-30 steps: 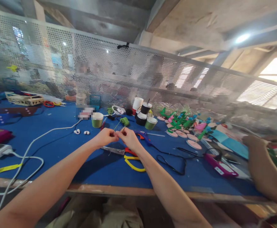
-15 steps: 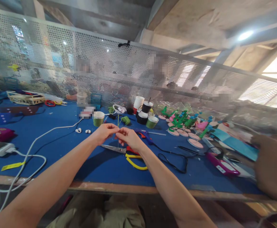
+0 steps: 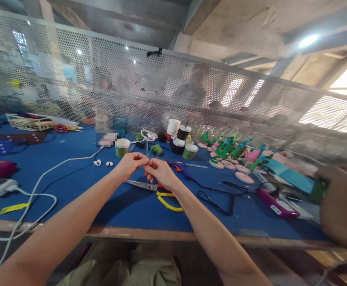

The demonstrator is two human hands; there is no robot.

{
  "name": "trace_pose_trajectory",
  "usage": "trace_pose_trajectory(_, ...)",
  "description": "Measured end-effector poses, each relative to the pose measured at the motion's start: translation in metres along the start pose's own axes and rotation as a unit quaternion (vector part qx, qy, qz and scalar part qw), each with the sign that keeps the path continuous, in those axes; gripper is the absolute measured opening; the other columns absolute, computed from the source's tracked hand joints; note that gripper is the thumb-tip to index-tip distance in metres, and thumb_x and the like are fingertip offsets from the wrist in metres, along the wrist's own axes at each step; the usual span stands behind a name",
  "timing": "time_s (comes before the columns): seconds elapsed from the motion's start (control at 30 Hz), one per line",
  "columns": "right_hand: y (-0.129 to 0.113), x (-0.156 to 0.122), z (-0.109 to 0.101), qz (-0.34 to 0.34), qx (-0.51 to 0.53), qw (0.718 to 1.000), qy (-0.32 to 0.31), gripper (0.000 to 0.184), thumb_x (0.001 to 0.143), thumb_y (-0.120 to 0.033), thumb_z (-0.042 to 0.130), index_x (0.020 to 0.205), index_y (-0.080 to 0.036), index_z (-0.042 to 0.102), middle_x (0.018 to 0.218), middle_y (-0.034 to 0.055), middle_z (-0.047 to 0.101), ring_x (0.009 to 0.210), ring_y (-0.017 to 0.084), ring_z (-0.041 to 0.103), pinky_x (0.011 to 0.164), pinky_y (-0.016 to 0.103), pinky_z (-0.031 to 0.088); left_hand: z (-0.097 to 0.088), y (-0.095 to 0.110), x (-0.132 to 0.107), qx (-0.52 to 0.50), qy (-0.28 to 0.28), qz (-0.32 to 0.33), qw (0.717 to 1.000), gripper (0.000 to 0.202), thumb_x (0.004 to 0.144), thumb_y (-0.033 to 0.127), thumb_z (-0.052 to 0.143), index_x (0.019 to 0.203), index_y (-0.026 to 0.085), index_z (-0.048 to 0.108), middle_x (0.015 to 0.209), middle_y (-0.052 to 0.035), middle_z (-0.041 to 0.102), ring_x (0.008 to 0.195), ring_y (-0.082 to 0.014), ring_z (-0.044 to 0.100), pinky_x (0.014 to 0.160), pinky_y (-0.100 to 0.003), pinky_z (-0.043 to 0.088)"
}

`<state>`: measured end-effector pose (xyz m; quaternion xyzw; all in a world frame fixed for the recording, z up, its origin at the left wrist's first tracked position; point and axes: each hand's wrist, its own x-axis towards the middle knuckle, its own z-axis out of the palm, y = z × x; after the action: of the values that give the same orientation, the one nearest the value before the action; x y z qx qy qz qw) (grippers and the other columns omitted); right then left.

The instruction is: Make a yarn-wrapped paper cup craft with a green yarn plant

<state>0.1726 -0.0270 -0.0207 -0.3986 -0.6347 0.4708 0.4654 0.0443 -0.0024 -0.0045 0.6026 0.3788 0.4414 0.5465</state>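
My left hand [image 3: 130, 165] and my right hand [image 3: 161, 171] meet above the blue table, fingertips pinched together. Between them is a thin green yarn strand [image 3: 147, 148], its upper end standing up past my fingers; the part inside the pinch is hidden. Just behind lies a small green ball of yarn [image 3: 157, 149]. Scissors with yellow and red handles [image 3: 170, 203] rest under my right hand, their blades [image 3: 140, 185] pointing left. To the right of my right hand lies a blue glue gun [image 3: 183, 170], partly covered by that hand.
Green-and-white cups [image 3: 122, 148] and black-and-white cups [image 3: 178, 146] stand behind. Several green and pink craft pieces on round bases [image 3: 227, 159] fill the right back. A co-worker's hand [image 3: 340, 198] works at far right. A white cable [image 3: 72, 160] crosses the left; perforated metal panels [image 3: 126, 87] close the back.
My hands keep almost the same pinch, with only small finger shifts. At the right, the co-worker's hand has moved slightly and a dark green piece now shows beside it.
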Motion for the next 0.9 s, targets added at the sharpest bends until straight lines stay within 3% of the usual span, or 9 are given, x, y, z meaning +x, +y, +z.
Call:
trace_pose_trajectory(0.23, -0.002, 0.000, -0.005, 0.002, 0.000, 1.000, -0.008, 0.029, 0.062, -0.041, 0.061, 0.065, -0.015, 0.048, 0.056, -0.0033, 0.056, 0.042, 0.005, 0.049, 0.039, 0.018, 0.041, -0.003, 0.004, -0.001, 0.053, -0.010, 0.017, 0.998, 0.020, 0.056, 0.030, 0.061, 0.061, 0.012, 0.053, 0.051, 0.0055, 0.047, 0.044, -0.0042, 0.034, 0.044, -0.020, 0.024)
trace_pose_trajectory(0.4, -0.006, 0.003, -0.016, -0.040, 0.015, 0.997, 0.066, 0.034, 0.066, -0.046, 0.054, 0.080, -0.016, 0.051, 0.063, -0.0021, 0.056, 0.045, 0.007, 0.050, 0.039, 0.020, 0.042, 0.000, 0.006, -0.004, 0.089, -0.038, 0.024, 0.995, 0.019, 0.055, 0.029, 0.063, 0.056, 0.012, 0.055, 0.048, 0.0057, 0.048, 0.046, -0.0055, 0.037, 0.047, -0.021, 0.027)
trace_pose_trajectory(0.6, -0.005, 0.002, -0.017, -0.058, -0.022, 0.996, 0.065, 0.031, 0.063, -0.045, 0.059, 0.059, -0.017, 0.046, 0.047, -0.0059, 0.049, 0.041, 0.006, 0.045, 0.042, 0.021, 0.041, 0.003, 0.005, -0.007, 0.115, -0.085, 0.028, 0.989, 0.018, 0.055, 0.029, 0.063, 0.056, 0.012, 0.056, 0.054, 0.0031, 0.056, 0.056, -0.0099, 0.049, 0.059, -0.023, 0.037)
trace_pose_trajectory(0.9, -0.005, 0.002, -0.017, -0.045, -0.028, 0.995, 0.082, 0.033, 0.063, -0.048, 0.057, 0.060, -0.017, 0.044, 0.050, -0.0059, 0.047, 0.042, 0.006, 0.045, 0.039, 0.020, 0.040, -0.005, 0.009, -0.003, 0.181, -0.112, 0.062, 0.975, 0.012, 0.060, 0.024, 0.058, 0.062, 0.012, 0.060, 0.059, 0.0010, 0.059, 0.058, -0.0104, 0.050, 0.059, -0.022, 0.040)
